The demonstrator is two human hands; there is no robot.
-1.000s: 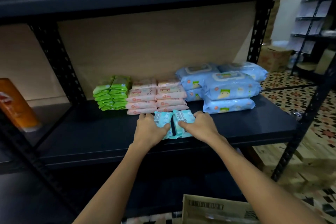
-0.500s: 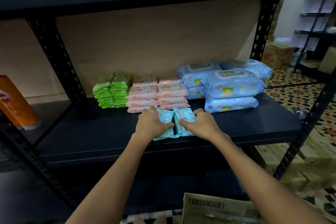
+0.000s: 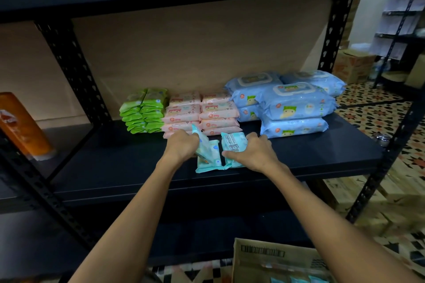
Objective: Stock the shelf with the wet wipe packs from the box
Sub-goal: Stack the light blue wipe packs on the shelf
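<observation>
Both hands working teal packs at the shelf's (image 3: 322, 156) near edge — left hand (image 3: 181, 146) gripping a tilted pack (image 3: 202, 142), right hand (image 3: 249, 151) clutching another (image 3: 234, 145) — better laying them flat, squaring edges, then sliding them back.

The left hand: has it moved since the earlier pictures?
Yes. The left hand has shifted back toward the pink packs and tipped up the teal pack it holds.
</observation>
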